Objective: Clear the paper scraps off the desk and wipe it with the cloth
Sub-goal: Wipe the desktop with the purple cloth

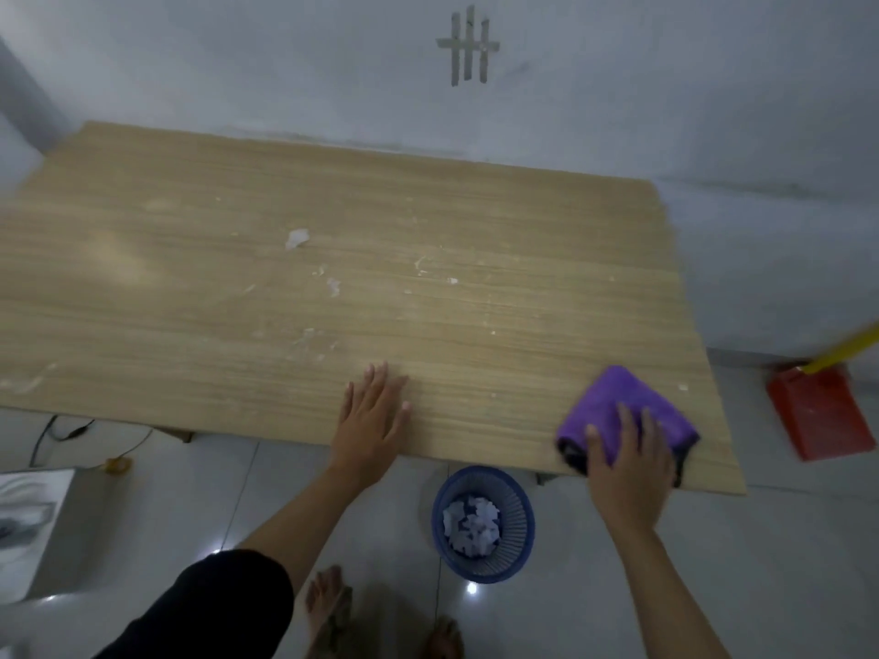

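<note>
Wooden desk [190, 278]: bore white smears [297, 238] across its middle. Purple cloth [613, 401]: lay folded at the front right corner under the right hand [628, 473], grip open, fingers spread flat. Left hand [373, 416]: grip open, palm flat at the front edge. Paper scraps [471, 523]: sat in a blue basket [440, 530] on the floor below that edge.

Grey wall [666, 97], glossy tiled floor [785, 563], red dustpan [818, 416] at right.

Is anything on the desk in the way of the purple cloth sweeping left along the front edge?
Yes: the left hand lies flat there, left of the cloth under the right hand.
</note>
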`<state>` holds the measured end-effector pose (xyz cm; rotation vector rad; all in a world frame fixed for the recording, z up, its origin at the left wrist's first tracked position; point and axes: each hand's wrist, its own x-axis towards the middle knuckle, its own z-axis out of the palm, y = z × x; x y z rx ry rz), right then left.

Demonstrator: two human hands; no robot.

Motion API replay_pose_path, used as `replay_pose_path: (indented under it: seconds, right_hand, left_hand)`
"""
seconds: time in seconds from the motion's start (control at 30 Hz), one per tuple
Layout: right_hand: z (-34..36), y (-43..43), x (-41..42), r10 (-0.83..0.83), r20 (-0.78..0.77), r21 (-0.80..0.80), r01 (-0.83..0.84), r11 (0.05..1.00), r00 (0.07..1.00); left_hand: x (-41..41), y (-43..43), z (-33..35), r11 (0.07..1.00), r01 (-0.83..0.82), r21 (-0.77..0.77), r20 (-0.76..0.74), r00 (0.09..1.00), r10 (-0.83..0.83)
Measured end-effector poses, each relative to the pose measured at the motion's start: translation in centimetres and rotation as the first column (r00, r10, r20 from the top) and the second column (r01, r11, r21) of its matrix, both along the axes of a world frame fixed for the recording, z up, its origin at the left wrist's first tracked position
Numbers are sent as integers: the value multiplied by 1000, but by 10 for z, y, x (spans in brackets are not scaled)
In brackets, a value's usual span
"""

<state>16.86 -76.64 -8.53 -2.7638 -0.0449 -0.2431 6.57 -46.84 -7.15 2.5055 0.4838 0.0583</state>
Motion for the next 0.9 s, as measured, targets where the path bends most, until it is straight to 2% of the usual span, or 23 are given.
replay_pose_path:
  seconds: [0.07, 0.13, 0.27, 0.43, 0.6, 0.67, 0.77, 0.83, 0.9]
  right_hand:
    - [0, 9, -1, -76, -62, -78, 71, 994, 995]
    - [3, 36, -8, -60, -120, -112, 46, 993, 991]
    - [9, 121, -45, 143, -155, -126, -163, 978, 977]
    - [9, 228, -95, 454, -182, -94, -475, 875, 872]
    - [4, 240, -74, 591, -182, -121, -615, 779, 786]
    - [7, 223, -46, 518, -211, -138, -550, 824, 829]
    - [16, 200, -2, 218, -296, -162, -273, 948, 930]
    - [21, 199, 7, 78, -348, -173, -146, 974, 934]
    - [22, 221, -4, 39, -357, -164, -104, 981, 933]
  left_hand:
    - [-9, 18, -1, 996, -78, 40, -5, 997, 79]
    - [-16, 35, -3, 989, -144, 45, -10, 990, 144]
    - [-25, 55, -7, 989, -147, 29, -2, 989, 147]
    - [-20, 69, -3, 989, -144, 40, 7, 990, 143]
    - [-17, 94, -1, 994, -79, 73, -1, 997, 79]
    - [-16, 107, 2, 996, -68, 59, -21, 997, 69]
    - [-16, 127, 11, 998, -58, 34, -21, 998, 59]
    - [-18, 140, 16, 997, -66, 37, -21, 998, 67]
    - [-20, 151, 18, 996, -88, 28, -25, 996, 89]
